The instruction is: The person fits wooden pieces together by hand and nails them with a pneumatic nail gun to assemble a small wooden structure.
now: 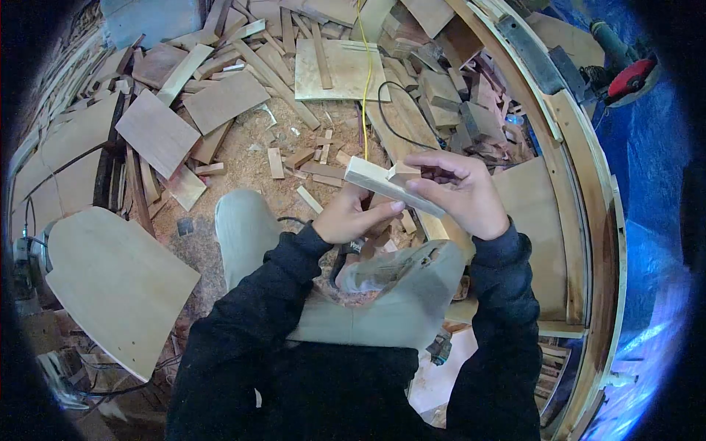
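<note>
Above my lap, my left hand (351,217) is closed on a pale wooden block (368,175), long and squared, its thumb along the near side. My right hand (465,189) pinches a small wood piece (403,173) between thumb and fingers. That piece touches the upper side of the block, partway along it. The right fingers also lie close to the block's far end, and I cannot tell whether they bear on it. Behind the hands, part of the left fingers is hidden.
Sawdust and offcuts (276,163) cover the floor ahead. A thin board (331,71) lies beyond, with a yellow cord (366,88) crossing it. Stacked blocks (482,121) stand to the right, near a curved wooden frame (566,158). A red-disc power tool (631,79) sits at far right. A shaped panel (114,279) is at left.
</note>
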A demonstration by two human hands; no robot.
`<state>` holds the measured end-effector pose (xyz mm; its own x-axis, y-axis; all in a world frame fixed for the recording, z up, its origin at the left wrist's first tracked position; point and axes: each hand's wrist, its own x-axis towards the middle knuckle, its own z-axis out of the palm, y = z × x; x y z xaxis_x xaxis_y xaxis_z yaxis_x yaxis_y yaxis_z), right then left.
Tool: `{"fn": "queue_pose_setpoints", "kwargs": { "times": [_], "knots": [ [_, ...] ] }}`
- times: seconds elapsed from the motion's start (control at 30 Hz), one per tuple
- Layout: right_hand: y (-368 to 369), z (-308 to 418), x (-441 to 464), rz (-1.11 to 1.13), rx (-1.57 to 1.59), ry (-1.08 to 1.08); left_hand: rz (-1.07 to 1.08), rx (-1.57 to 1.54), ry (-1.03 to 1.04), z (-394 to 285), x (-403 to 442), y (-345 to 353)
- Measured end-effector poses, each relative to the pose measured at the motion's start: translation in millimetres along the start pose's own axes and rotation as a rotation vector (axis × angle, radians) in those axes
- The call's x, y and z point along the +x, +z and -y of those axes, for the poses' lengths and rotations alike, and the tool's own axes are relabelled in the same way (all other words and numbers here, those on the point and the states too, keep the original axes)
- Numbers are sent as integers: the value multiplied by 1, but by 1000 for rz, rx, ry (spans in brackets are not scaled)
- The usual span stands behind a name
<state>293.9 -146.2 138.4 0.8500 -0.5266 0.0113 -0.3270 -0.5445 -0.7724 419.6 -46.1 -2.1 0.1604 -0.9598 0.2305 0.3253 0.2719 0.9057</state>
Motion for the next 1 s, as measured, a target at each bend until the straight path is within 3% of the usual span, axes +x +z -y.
{"fn": "queue_pose_setpoints", "kwargs": {
  "times": [0.17, 0.47, 0.67, 1.0],
  "knots": [
    [-5, 9, -2, 61, -77, -17, 17, 122, -23, -5, 0, -5],
    [-16, 16, -12, 97, 63, -6, 31, 155, 15, -14, -3, -3],
    [-18, 11, -14, 109, 17, -119, 69, 104, -86, -18, -3, 0],
    [-17, 11, -13, 126, -46, -157, 88, 139, 23, -9, -3, -1]
  ]
}}
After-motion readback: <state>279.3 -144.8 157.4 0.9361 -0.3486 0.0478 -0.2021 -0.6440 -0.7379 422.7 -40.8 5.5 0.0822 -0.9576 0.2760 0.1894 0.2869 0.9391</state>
